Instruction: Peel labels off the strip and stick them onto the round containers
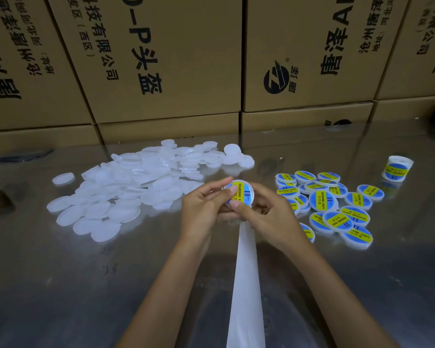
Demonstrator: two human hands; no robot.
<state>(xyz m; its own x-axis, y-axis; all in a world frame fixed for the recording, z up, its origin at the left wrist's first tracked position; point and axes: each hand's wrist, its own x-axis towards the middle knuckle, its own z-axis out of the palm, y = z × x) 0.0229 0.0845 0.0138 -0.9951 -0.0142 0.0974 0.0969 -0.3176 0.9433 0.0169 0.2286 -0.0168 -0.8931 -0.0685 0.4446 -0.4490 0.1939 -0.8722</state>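
The main risk at this moment was a crooked or creased label (241, 195): both thumbs were on its face, and if one pressed down before the other had smoothed its side, the sticker would likely have trapped a wrinkle or sat off-centre on the container (250, 194). A second hazard was the strip (245, 285), which ran from under the hands toward the person; any tug on it could have jerked the work out of line, though how it was held was hidden beneath the fingers. The left hand (204, 209) curled round the container's left edge, thumb laid across the top of the label, fingers tucked underneath. The right hand (266, 214) cradled it from the right and below, thumb pressing the label's near edge. So both hands held the one container, tilted up toward the camera, above the table (60, 285) and between the two heaps. The unlabelled pile (136, 187) lay well to the left; the labelled pile (334, 204) lay just right of the right hand, close enough that a careless wrist might have knocked it. Cartons (161, 59) stood behind.
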